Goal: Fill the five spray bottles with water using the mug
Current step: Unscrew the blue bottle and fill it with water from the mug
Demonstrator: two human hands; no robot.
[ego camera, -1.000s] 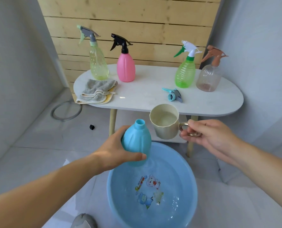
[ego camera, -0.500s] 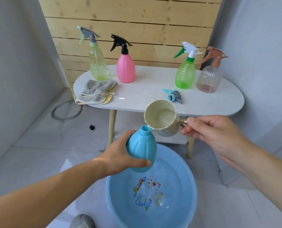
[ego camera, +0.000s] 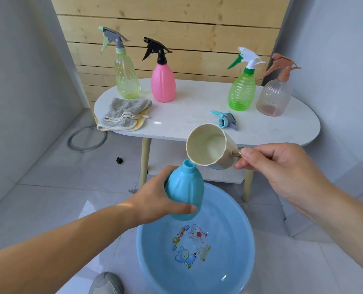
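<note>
My left hand [ego camera: 155,203] grips an uncapped blue bottle [ego camera: 184,192] over a blue basin [ego camera: 197,264] holding water. My right hand [ego camera: 282,166] pinches the metal handle of a beige mug [ego camera: 208,148], tilted so its rim sits just above the bottle's open neck. The bottle's blue-and-grey spray head [ego camera: 225,120] lies on the white table [ego camera: 187,119]. Standing capped on the table are a yellow-green bottle [ego camera: 126,79], a pink bottle [ego camera: 163,83], a green bottle [ego camera: 241,92] and a clear bottle with a brown head [ego camera: 274,96].
A grey and yellow cloth [ego camera: 124,114] lies on the table's left end. A grey hose ring [ego camera: 87,141] and a small black piece [ego camera: 119,160] are on the tiled floor. A lower shelf [ego camera: 197,175] sits under the table. Wooden slats back the scene.
The mug has risen and tipped over toward the bottle's neck. My left hand has shifted the blue bottle slightly right and up to meet the rim.
</note>
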